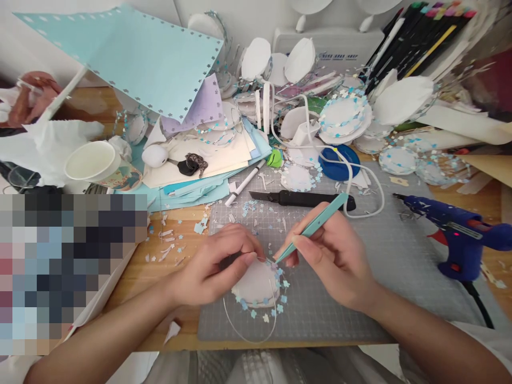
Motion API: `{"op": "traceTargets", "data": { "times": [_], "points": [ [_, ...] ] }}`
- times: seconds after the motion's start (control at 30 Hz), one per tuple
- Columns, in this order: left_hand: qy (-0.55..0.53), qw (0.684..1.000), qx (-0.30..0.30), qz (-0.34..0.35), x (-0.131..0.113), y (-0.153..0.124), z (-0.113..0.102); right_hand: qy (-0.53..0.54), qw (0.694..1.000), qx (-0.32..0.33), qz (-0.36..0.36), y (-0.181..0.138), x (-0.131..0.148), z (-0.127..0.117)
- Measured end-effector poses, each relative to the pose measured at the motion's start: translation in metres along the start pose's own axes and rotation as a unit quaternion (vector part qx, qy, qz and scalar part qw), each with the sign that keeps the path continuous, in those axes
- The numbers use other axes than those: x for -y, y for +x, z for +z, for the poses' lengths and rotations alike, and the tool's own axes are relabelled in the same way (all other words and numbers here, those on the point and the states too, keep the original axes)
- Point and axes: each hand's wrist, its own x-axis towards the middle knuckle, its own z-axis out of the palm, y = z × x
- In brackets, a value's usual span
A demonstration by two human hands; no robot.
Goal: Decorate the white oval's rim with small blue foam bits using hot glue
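Note:
My left hand (218, 264) is closed on the upper edge of a small white dome-shaped piece (258, 282) that rests on the grey cutting mat (360, 288). Tiny pale blue paper flowers ring the dome's rim, and a thin white wire loops below it. My right hand (334, 258) pinches teal tweezers (314, 226), whose tip touches the dome's rim beside my left fingertips. What the tip holds is too small to see.
A black utility knife (300, 199) and a white pen (244, 184) lie beyond my hands. A blue glue gun (460, 232) stands at the right. Behind are a paper cup (94, 162), stacked paper sheets (200, 160), several finished flower-rimmed white discs (344, 117) and a blue lid (340, 160).

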Motion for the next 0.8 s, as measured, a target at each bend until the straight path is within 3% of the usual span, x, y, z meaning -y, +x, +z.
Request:
{"op": "traceTargets", "data": {
  "times": [0.4,0.8],
  "points": [
    [-0.004,1.000,0.001,0.016,0.0020,0.0002,0.0002,0.021,1.000,-0.002,0.011,0.0015,0.0001,0.0024],
    [-0.010,1.000,0.000,0.027,0.0027,-0.0009,-0.0003,0.081,0.994,0.010,0.070,0.0049,-0.0043,0.0018]
  ]
}}
